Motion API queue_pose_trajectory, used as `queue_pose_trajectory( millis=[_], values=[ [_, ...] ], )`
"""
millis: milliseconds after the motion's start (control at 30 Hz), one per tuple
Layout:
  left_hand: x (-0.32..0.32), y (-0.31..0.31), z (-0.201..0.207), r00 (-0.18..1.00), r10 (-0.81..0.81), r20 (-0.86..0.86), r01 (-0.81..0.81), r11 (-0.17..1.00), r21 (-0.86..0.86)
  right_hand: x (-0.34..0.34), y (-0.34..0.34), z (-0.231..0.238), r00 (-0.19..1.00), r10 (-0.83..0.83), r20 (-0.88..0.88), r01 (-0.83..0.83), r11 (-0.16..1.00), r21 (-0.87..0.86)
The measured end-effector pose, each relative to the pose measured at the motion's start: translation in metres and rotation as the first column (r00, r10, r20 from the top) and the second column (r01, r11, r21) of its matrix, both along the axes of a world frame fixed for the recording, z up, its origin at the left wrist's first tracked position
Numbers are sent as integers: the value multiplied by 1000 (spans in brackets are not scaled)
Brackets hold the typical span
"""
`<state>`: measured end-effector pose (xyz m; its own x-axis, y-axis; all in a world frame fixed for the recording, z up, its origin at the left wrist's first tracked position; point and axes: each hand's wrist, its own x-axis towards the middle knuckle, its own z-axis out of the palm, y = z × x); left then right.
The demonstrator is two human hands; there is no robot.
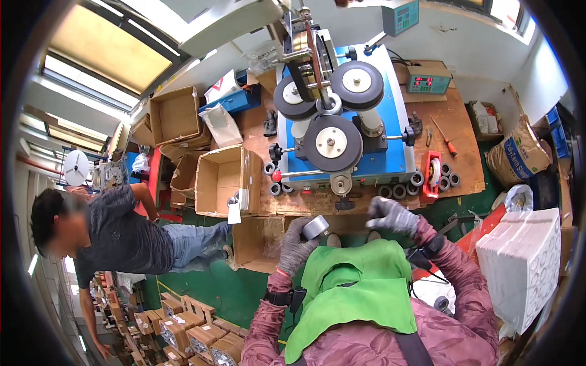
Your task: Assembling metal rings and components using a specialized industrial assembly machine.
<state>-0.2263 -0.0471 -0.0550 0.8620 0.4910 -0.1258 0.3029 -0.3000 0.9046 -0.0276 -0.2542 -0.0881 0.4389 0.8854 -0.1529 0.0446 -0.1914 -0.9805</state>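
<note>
My left hand (294, 247), in a grey knit glove, grips a short silver-grey cylindrical piece (315, 227) above the green apron. My right hand (395, 217), gloved alike, hovers to the right with its fingers curled in; whatever it may hold is too small to make out. Beyond both hands stands a blue bench machine (390, 155) with three black rollers (332, 144). A light ring (329, 104) sits among the rollers, under the machine's upright wheel head (303, 52). Neither hand touches the machine.
Dark rings (399, 191) and a red tape dispenser (431, 174) lie along the wooden bench (467, 161), near an orange-handled screwdriver (450, 146). Open cartons (220, 180) stand at left, another (256, 244) below the bench. A person (122, 229) is at left; white blocks (519, 268) stand right.
</note>
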Motion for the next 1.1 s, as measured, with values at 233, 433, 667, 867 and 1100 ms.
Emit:
queue_pose_trajectory(
  millis=[233, 433, 667, 867, 1100],
  values=[
    [1, 0, 21, 993, -79, 89, 67, 990, 128, -27, 88, 67, 937, 308, 167, -310, 951, -16],
    [-29, 4, 14, 984, -61, 167, 25, 977, 211, -48, 126, 80, 778, 494, 387, -398, 866, -304],
    [-73, 16, 1, 951, 251, 180, -138, 867, -480, -45, 138, 50, 781, 519, 347, -447, 853, -271],
    [-92, 31, 7, 924, 348, 159, -210, 809, -549, -91, 178, 90, 796, 348, 495, -485, 857, 176],
    [-92, 11, 13, 949, 303, 88, -203, 800, -564, -109, 169, 72, 448, 298, 843, -615, 787, 49]
  ],
)
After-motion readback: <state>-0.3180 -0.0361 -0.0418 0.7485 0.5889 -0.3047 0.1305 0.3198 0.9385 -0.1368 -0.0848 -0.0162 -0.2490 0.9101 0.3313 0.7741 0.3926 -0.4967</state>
